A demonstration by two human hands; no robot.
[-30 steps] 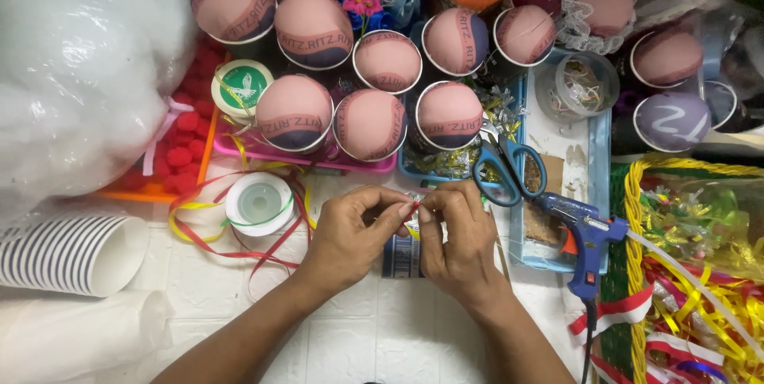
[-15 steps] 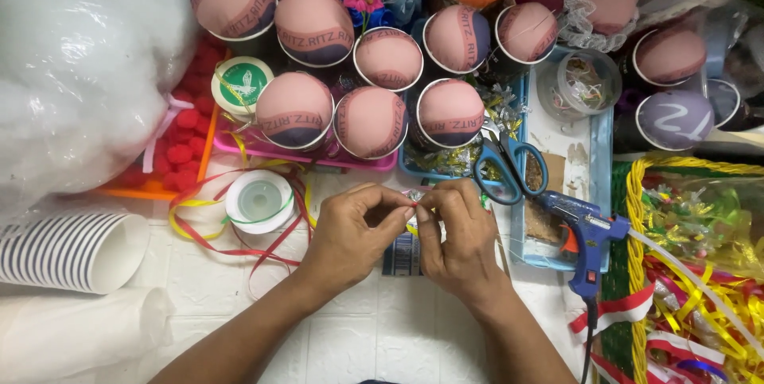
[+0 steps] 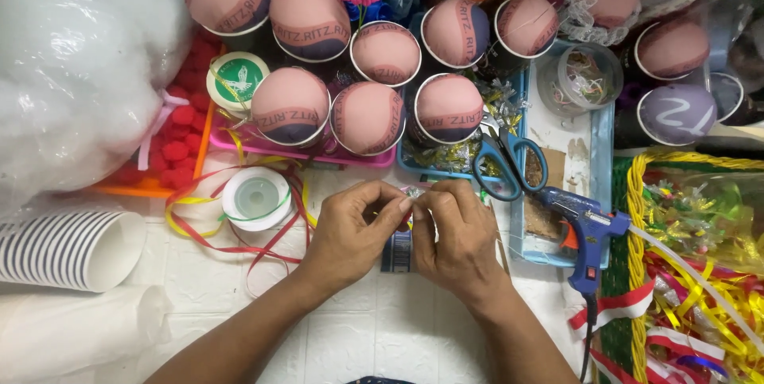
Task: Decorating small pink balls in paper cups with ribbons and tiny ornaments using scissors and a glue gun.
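Over white tabletop (image 3: 358,336), both hands' fingers (image 3: 402,207) pinch shut together.

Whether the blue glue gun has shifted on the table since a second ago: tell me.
Cannot tell any real shift: the blue glue gun lies against the blue tray beside the scissors just as before; only the view drifted.

craft workbench | fabric-stuffed paper cups (image 3: 368,117) | blue glue gun (image 3: 586,233) | blue-handled scissors (image 3: 507,163) | ribbon spool (image 3: 256,198) | stacked paper cups (image 3: 68,249)
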